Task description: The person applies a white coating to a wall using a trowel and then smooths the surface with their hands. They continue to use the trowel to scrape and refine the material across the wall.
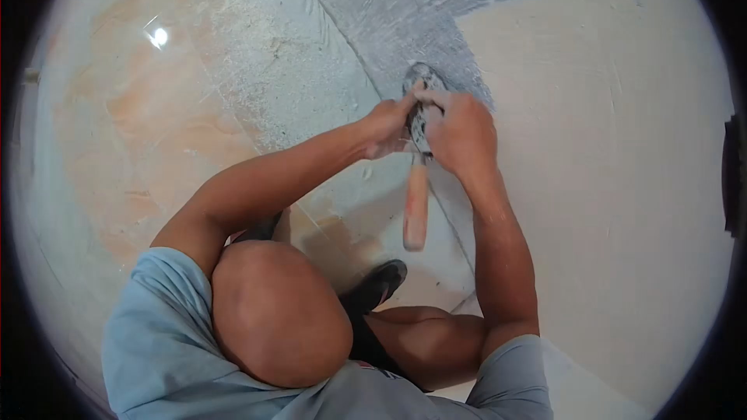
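Observation:
A trowel with a wooden handle is between my two hands, its handle pointing down toward me. Its metal part is smeared with grey-white paste, and my fingers cover much of it. My left hand grips the metal part from the left side. From the right, my right hand has its fingers curled against the same metal part. Behind the hands lies a grey surface with streaky marks of spread paste.
A pale smooth panel borders the grey surface on the right. To the left is a marbled orange-white floor strewn with white crumbs. My bent knee and dark shoe are below the hands.

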Available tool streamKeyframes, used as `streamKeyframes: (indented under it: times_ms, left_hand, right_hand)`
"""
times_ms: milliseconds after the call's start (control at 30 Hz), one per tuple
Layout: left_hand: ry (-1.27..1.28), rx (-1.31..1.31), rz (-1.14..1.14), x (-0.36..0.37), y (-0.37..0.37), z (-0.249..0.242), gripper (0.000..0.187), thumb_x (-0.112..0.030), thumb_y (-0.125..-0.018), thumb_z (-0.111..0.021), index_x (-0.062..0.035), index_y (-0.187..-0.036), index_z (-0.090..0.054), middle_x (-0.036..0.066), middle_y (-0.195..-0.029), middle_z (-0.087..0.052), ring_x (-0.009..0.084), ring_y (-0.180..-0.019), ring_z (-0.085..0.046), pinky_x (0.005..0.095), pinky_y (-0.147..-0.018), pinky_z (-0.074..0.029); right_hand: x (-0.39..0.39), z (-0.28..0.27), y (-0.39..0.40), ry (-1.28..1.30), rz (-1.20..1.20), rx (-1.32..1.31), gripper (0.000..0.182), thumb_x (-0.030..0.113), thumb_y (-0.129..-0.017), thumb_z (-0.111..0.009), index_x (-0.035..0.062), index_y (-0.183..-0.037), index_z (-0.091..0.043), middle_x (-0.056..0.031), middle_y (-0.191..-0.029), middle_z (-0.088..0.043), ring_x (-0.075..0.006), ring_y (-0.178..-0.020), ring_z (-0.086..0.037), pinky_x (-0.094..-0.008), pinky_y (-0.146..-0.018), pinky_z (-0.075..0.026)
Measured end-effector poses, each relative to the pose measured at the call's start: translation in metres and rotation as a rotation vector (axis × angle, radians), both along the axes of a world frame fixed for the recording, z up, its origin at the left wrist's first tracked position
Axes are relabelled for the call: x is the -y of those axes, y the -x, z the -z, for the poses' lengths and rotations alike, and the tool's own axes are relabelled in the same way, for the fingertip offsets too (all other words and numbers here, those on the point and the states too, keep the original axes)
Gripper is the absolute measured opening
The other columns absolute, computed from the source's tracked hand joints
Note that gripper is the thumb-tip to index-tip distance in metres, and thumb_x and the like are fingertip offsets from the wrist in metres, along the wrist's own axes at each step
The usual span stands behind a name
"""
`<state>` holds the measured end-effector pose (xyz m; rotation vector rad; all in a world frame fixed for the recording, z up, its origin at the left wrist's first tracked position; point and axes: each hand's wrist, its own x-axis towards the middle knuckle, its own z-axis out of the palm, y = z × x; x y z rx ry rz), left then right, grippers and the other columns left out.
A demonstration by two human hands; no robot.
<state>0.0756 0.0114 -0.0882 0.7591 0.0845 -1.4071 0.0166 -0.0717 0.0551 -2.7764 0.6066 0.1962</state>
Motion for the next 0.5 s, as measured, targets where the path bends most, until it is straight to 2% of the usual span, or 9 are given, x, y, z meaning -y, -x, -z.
streamKeyframes:
  times_ms: [67,200,300,333,367,500]
  left_hand:
    - [0.061,0.020,0.020,0.001,-0.003,0.013,0.072,-0.074,-0.099,-0.048,-0.0105,-0.131,-0.061,0.002,-0.113,-0.069,0.0146,-0.098,-0.066,0.0379,-0.087,-0.055]
    - [0.050,0.048,0.087,-0.007,-0.004,-0.007,0.072,-0.075,-0.100,-0.043,-0.0129,-0.132,-0.061,0.003,-0.116,-0.069,0.0157,-0.100,-0.067,0.0378,-0.088,-0.055]
    - [-0.012,0.030,0.029,0.003,-0.005,0.016,0.072,-0.074,-0.100,-0.043,-0.0126,-0.133,-0.061,0.003,-0.119,-0.069,0.0162,-0.100,-0.067,0.0385,-0.089,-0.055]
    - [0.011,0.036,0.004,0.001,-0.007,0.009,0.071,-0.073,-0.101,-0.042,-0.0129,-0.134,-0.061,0.002,-0.120,-0.068,0.0160,-0.100,-0.067,0.0376,-0.089,-0.055]
    - [0.018,0.040,0.006,0.002,-0.006,0.008,0.071,-0.073,-0.101,-0.042,-0.0129,-0.134,-0.061,0.002,-0.120,-0.068,0.0160,-0.100,-0.067,0.0376,-0.089,-0.055]
    - [0.029,0.024,0.080,-0.006,-0.001,0.005,0.070,-0.074,-0.100,-0.044,-0.0152,-0.134,-0.060,0.001,-0.121,-0.068,0.0151,-0.102,-0.066,0.0388,-0.091,-0.055]
  right_hand:
    - [0.000,0.006,-0.007,0.068,0.005,-0.103,0.030,0.013,-0.093,-0.057,0.0116,-0.114,-0.079,-0.0230,-0.103,-0.073,-0.0416,-0.096,-0.071,-0.0476,-0.086,-0.056]
    - [-0.001,0.002,0.007,0.021,-0.009,-0.023,0.031,0.014,-0.093,-0.057,0.0146,-0.114,-0.079,-0.0232,-0.104,-0.073,-0.0425,-0.096,-0.070,-0.0493,-0.087,-0.055]
    - [-0.003,0.002,-0.011,0.026,0.016,-0.104,0.032,0.016,-0.093,-0.057,0.0150,-0.116,-0.079,-0.0238,-0.102,-0.073,-0.0439,-0.096,-0.070,-0.0496,-0.087,-0.056]
    - [-0.003,0.003,-0.015,0.016,0.003,-0.118,0.032,0.017,-0.093,-0.056,0.0148,-0.116,-0.078,-0.0240,-0.100,-0.073,-0.0442,-0.096,-0.070,-0.0499,-0.087,-0.056]
    - [0.000,0.017,-0.011,0.124,-0.027,-0.112,0.033,0.017,-0.092,-0.055,0.0145,-0.116,-0.079,-0.0248,-0.098,-0.072,-0.0451,-0.095,-0.069,-0.0512,-0.085,-0.056]
    - [-0.007,0.004,0.004,0.068,-0.022,-0.053,0.033,0.015,-0.092,-0.055,0.0134,-0.115,-0.079,-0.0253,-0.097,-0.072,-0.0451,-0.091,-0.070,-0.0526,-0.082,-0.055]
